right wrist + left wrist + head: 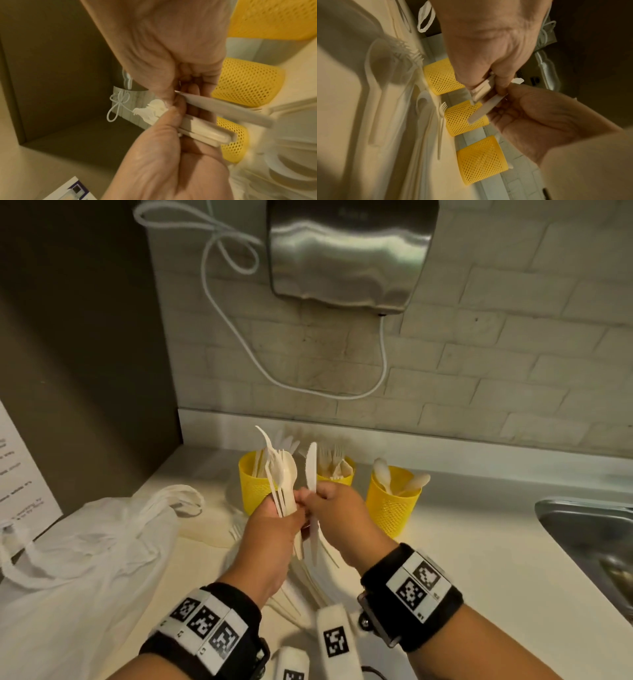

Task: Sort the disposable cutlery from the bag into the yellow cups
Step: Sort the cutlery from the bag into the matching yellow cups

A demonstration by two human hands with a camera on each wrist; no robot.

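Observation:
Three yellow mesh cups stand in a row by the wall: the left cup [252, 487] holds mixed pieces, the middle cup [337, 475] forks, the right cup [392, 503] spoons. My left hand [289, 510] grips a bundle of white spoons and forks [282, 474] upright in front of the left cup. My right hand [318, 495] touches the left hand and pinches a white knife [311, 467], blade up. The right wrist view shows the knife [223, 108] held apart from the bundle's handles [205, 132]. The white plastic bag [85, 546] lies flat at the left.
Loose cutlery [308, 577] lies on the counter under my hands, with a spoon [376, 75] and a fork [441, 121] among it. A steel sink [589, 529] is at the right edge. A hand dryer [349, 251] with a white cord hangs on the brick wall.

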